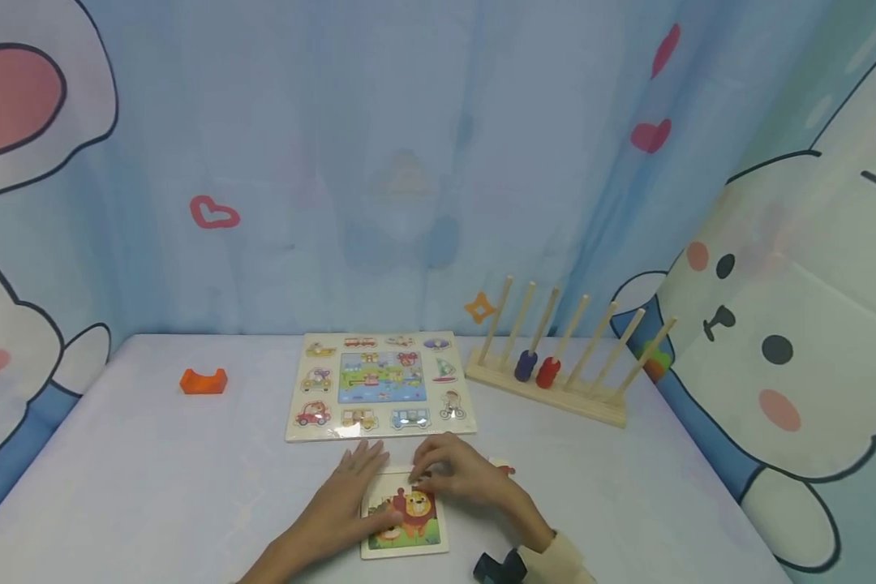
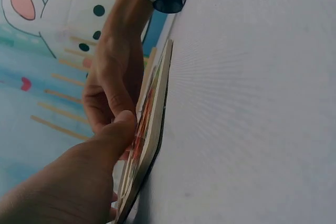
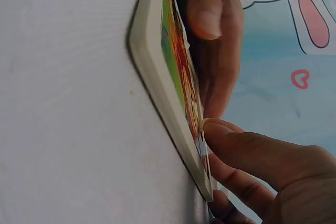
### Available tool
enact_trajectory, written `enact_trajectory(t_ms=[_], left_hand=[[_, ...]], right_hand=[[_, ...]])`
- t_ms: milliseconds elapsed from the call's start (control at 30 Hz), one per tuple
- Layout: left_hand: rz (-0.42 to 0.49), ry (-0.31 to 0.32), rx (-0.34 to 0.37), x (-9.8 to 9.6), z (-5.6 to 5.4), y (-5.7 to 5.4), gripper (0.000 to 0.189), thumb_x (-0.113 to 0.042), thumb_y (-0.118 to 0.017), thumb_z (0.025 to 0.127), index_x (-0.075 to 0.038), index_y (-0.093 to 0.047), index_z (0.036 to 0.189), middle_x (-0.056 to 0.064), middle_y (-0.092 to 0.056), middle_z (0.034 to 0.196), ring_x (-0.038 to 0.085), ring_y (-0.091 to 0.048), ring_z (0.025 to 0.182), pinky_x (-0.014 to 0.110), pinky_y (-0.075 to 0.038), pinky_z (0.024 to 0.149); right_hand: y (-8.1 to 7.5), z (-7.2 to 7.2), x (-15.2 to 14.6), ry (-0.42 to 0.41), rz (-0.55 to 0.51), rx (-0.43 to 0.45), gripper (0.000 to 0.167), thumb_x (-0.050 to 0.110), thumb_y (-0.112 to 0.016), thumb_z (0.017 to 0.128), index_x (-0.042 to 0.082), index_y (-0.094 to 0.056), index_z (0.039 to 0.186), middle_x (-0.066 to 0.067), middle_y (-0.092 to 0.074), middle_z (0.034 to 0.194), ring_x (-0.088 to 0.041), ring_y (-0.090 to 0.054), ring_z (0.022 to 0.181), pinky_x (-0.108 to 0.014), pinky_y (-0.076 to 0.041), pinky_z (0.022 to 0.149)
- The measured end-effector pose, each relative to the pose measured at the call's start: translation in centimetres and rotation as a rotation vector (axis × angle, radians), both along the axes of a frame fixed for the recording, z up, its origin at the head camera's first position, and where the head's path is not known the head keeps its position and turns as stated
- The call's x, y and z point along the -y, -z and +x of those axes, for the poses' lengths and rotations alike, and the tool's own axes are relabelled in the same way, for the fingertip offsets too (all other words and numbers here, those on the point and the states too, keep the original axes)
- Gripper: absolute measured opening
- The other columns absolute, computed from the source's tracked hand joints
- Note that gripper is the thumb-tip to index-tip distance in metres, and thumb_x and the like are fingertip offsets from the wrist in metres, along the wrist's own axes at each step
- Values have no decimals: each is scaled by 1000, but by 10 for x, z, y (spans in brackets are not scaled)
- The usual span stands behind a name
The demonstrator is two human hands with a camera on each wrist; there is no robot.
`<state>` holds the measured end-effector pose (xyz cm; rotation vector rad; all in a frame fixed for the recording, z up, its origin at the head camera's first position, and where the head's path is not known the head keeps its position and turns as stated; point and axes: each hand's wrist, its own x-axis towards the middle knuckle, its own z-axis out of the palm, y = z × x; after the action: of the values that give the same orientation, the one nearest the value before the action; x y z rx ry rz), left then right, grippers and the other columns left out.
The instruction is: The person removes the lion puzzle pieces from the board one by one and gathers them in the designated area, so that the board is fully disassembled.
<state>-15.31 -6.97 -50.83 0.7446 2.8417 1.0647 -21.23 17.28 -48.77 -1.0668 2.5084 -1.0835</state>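
A small framed lion puzzle (image 1: 409,553) lies flat on the table in front of the person. My left hand (image 1: 345,504) rests along its left side with the fingers extended, the thumb lying across the picture. At the puzzle's top edge, my right hand (image 1: 461,472) pinches a thin puzzle piece (image 3: 202,125) between thumb and fingertips, mostly covered by them. The lion picture (image 3: 181,72) shows edge-on in the right wrist view. Part of a loose red-and-white piece (image 1: 506,468) peeks out behind the right wrist.
Beyond the hands lies a larger vehicle puzzle board (image 1: 295,426). At its right stands a wooden peg rack (image 1: 591,408) with blue beads (image 1: 526,367) and red beads (image 1: 547,373). An orange block (image 1: 203,382) sits at the far left. Curtains hang behind the table.
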Motion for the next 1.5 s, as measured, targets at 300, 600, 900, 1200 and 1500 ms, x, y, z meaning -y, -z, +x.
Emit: enact_trajectory(t_ms=[300,600,900,1200,1500], left_hand=[[-83,18,-53,-6,-2,2,83,-65,-51,88,-8,-38,147,10,-28,156,34,-16,145,54,-13,117],[-117,37,-71,-7,-3,4,77,-65,-49,89,-11,-45,143,10,-26,157,34,-14,146,54,-13,118],[-109,36,-54,-7,-2,2,75,-65,-51,88,-12,-47,141,11,-27,156,35,-14,146,55,-12,117],[-106,30,-54,-8,-2,2,74,-65,-50,88,-13,-48,140,11,-28,156,35,-13,146,54,-12,118],[-99,28,-61,-8,-2,3,73,-65,-51,88,-13,-48,139,12,-29,155,35,-14,145,54,-13,117]], right_hand=[[0,1,-1,5,59,-27,10,18,-75,83,24,-76,91,14,-59,101,-8,-49,104,-37,-39,98],[2,2,-2,12,61,-17,11,19,-74,83,26,-77,90,11,-59,105,-9,-47,107,-39,-38,99],[3,5,-1,34,69,-4,11,19,-74,83,29,-75,88,16,-56,104,-8,-46,107,-41,-36,101],[3,4,0,41,55,8,9,20,-73,84,28,-74,87,15,-56,104,-10,-46,107,-42,-36,100],[0,6,0,47,61,20,10,20,-72,84,29,-73,86,17,-53,97,-7,-46,101,-36,-38,97]])
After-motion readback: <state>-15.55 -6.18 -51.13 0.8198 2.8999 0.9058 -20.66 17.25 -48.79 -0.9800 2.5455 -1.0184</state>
